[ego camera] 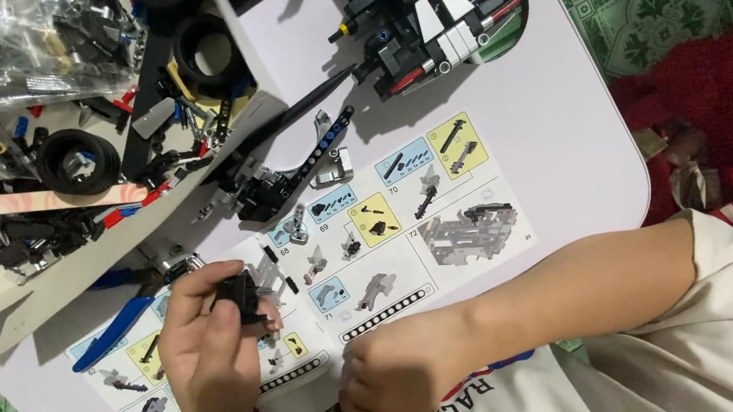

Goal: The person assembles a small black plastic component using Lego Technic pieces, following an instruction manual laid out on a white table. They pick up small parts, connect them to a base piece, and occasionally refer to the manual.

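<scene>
A small black building-brick piece (239, 296), blocky with a short stub on its side, sits low in the left half of the frame, over the open instruction booklet (439, 217). The left hand (211, 355) pinches it between thumb and curled fingers. The right hand (397, 382), at bottom centre, is balled into a loose fist resting on the booklet's lower edge; whether it holds anything cannot be told

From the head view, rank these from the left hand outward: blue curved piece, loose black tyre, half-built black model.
From the left hand:
1. Blue curved piece, just to its left on the booklet.
2. Black tyre, upper left in the tray.
3. Black model, top centre-right.
</scene>
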